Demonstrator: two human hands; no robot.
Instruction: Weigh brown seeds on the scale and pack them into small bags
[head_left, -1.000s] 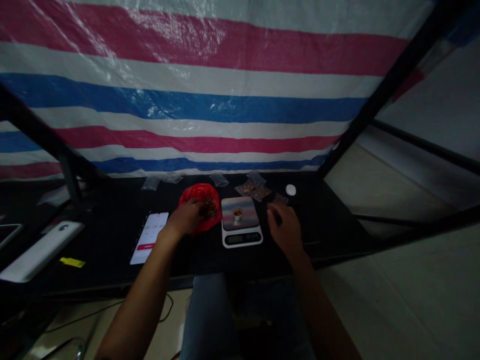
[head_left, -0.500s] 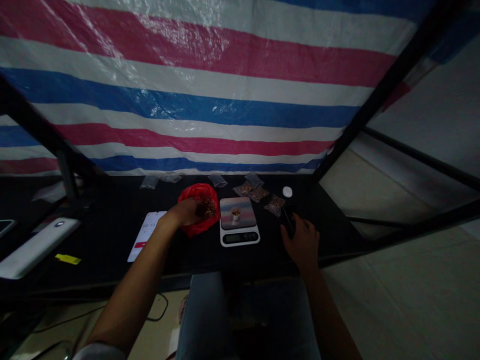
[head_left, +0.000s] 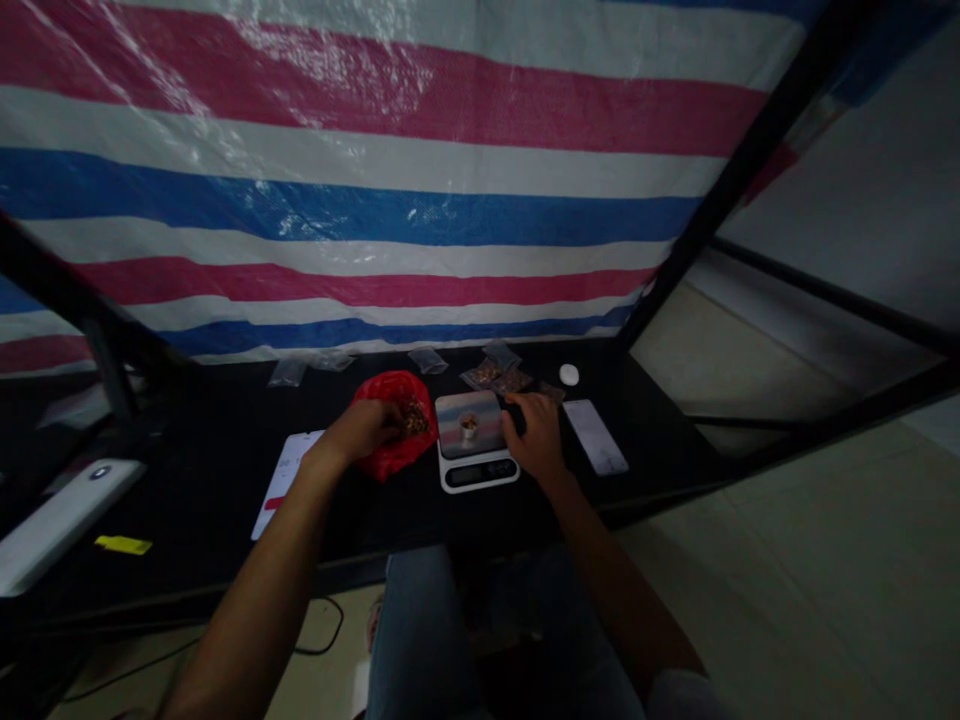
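Left hand (head_left: 360,430) is closed at the mouth of a red plastic bag (head_left: 397,458), fingers curled down into it, with brown chunks (head_left: 413,418) showing right at the fingertips; the light is too dim to tell whether the fingers grip the chunks or only the plastic. Right hand (head_left: 534,435) sits at the 3 o'clock edge of a digital kitchen scale (head_left: 477,474), fingers bent over a small dark object (head_left: 515,416), and I cannot tell if they are gripping it. The scale stands between both hands on a black table (head_left: 202,520), with the bag just beside its 9 o'clock side. A small cup (head_left: 469,428) stands on the scale's platform, with something brown inside. At the scale's 12 o'clock lie small clear bags of brown bits (head_left: 486,374), with a white round cap (head_left: 569,374) at 1 o'clock. Empty clear bags (head_left: 287,372) lie farther off at 11 o'clock. A phone (head_left: 283,485) lies at 9 o'clock, just below the left hand, its screen lit with a red button. A white slab (head_left: 595,436), perhaps a second phone, lies at 3 o'clock, beyond the right hand. A striped tarp (head_left: 337,210) hangs behind the table.
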